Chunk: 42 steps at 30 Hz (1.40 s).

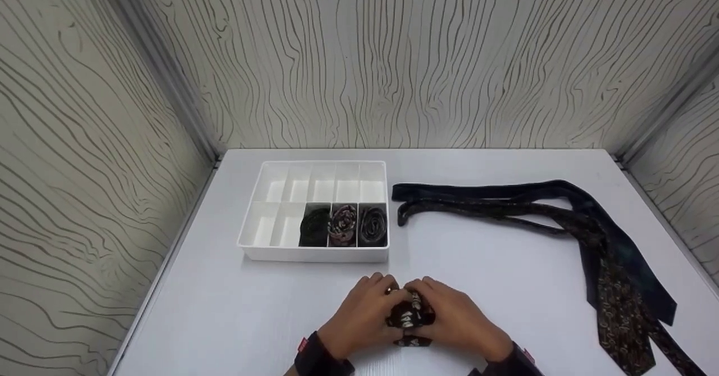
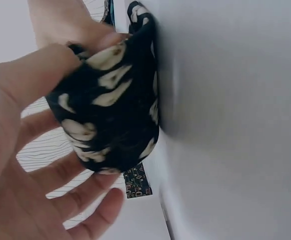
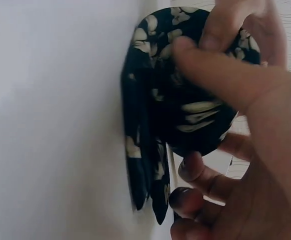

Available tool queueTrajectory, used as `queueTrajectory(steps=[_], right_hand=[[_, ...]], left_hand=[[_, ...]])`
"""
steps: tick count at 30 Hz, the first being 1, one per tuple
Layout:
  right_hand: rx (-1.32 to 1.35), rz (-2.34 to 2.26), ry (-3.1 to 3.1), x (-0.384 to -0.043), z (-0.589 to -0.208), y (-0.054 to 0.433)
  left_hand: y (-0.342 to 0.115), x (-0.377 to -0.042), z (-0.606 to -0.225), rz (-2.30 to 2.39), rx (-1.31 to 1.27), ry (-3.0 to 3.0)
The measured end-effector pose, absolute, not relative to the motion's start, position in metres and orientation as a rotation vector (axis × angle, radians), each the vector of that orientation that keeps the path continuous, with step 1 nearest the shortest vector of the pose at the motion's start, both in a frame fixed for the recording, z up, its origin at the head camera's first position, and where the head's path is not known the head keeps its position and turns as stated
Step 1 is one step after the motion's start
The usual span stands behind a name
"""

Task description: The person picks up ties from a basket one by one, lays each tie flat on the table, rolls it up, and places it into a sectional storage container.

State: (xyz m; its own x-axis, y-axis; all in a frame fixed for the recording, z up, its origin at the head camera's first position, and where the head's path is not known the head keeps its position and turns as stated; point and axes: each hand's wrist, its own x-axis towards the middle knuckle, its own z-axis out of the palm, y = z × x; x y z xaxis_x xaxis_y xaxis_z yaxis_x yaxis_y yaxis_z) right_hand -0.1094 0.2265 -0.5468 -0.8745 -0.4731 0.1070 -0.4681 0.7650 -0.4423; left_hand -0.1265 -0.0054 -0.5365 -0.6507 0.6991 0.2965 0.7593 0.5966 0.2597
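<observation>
Head view: my left hand and right hand together grip the patterned tie, white tray at 11 o'clock; it's best wound snugly, edges flush.

soft even light, faint shadows on the white table, bluish wrist views slightly blurred

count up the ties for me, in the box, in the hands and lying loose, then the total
Boxed ties: 3
Held tie: 1
Loose ties: 2
Total: 6
</observation>
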Motion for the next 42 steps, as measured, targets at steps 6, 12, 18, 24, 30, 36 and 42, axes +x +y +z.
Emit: queueTrajectory(steps=[6, 12, 18, 24, 30, 36, 42], right_hand=[[-0.765, -0.762, 2.875, -0.109, -0.545, 0.228], [-0.739, -0.806, 2.799, -0.111, -0.543, 0.229], [-0.714, -0.999, 2.731, -0.113, -0.544, 0.232], [-0.686, -1.103, 2.715, -0.116, -0.54, 0.23], [-0.683, -1.14, 2.77, -0.115, -0.539, 0.226], [-0.792, -1.137, 2.88, -0.11, -0.54, 0.221], [-0.963, -1.136, 2.971, -0.111, -0.538, 0.217]], left_hand=[[-0.004, -0.126, -0.538, -0.601, -1.265, -2.642], [-0.006, -0.126, -0.54, -0.691, -1.246, -2.631], [-0.013, -0.123, -0.546, -1.043, -1.038, -2.881], [-0.014, -0.129, -0.549, -1.593, -0.693, -2.963], [-0.013, -0.129, -0.547, -1.965, -0.691, -2.796], [-0.007, -0.126, -0.546, -2.124, -0.637, -2.735], [-0.003, -0.128, -0.547, -2.145, -0.494, -2.668]])
